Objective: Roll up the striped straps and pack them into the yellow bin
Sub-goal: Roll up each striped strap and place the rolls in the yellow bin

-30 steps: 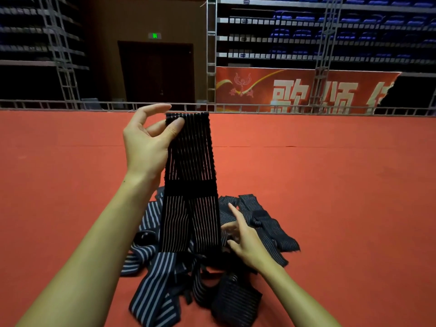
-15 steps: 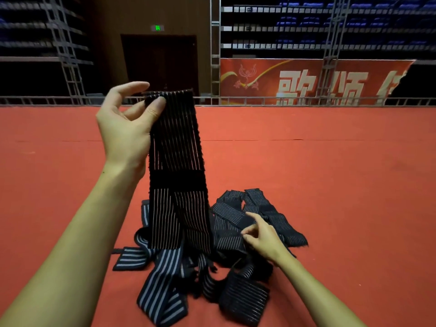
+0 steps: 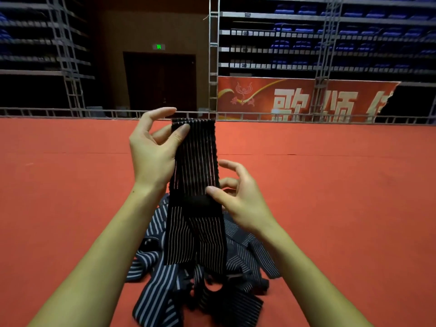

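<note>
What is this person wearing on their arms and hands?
Nothing that shows. The left hand and right hand are bare, with no gloves, rings or watch. Both forearms are uncovered down to the frame's lower edge, so no sleeves are in view. Fingernails are short and unpainted.

Black strap (image 3: 194, 185) with thin pale stripes, red-orange floor (image 3: 330, 185)

A red floor (image 3: 342, 208) is being seen all around. A messy pile of dark striped straps (image 3: 162, 279) is being carried by it, lying right on it.
</note>
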Motion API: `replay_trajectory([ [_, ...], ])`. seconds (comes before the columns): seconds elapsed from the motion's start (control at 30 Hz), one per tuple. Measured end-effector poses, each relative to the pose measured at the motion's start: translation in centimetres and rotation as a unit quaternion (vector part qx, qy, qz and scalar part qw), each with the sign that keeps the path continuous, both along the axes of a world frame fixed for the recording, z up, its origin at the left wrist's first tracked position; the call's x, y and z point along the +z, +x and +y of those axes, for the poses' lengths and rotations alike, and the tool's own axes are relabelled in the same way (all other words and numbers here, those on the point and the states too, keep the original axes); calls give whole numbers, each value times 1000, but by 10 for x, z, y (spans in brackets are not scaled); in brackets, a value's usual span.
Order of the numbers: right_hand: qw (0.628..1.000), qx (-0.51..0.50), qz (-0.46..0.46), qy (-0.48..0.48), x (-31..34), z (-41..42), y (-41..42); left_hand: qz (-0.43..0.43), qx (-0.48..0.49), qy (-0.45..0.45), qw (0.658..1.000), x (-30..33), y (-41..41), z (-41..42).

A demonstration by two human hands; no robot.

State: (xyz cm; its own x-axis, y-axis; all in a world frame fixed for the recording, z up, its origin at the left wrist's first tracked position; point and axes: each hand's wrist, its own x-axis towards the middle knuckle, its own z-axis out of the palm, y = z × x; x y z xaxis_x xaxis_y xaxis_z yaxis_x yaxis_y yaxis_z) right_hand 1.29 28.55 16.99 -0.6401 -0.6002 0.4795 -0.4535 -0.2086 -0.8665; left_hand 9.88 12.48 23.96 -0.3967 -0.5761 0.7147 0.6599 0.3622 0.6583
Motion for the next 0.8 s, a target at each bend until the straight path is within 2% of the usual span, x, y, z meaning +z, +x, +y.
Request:
replay_trajectory([
  [0.1,996,33,-68,-36,-6,1,6,5,9,5,1000,-3,2,3],
  [0.23,997,15,-73,-17,-17,-4,19,-10,-27,36,999,-6,6,10],
  [0.37,998,-54,22,39,-19,-3,17,-41,-46,16,998,-7,11,18],
  [0.47,979,-148,112,88,-5,7,13,-40,-48,14,998,-8,14,20],
  [0.57,969,-186,165,14,26,22,20,-36,-69,19,997,-9,18,24],
  [0.63,972,-160,165,-51,47,27,21,-38,-91,16,995,-9,21,29],
  [0.8,977,-102,161,-97,74,31,20,-43,-130,0,991,-11,28,42],
])
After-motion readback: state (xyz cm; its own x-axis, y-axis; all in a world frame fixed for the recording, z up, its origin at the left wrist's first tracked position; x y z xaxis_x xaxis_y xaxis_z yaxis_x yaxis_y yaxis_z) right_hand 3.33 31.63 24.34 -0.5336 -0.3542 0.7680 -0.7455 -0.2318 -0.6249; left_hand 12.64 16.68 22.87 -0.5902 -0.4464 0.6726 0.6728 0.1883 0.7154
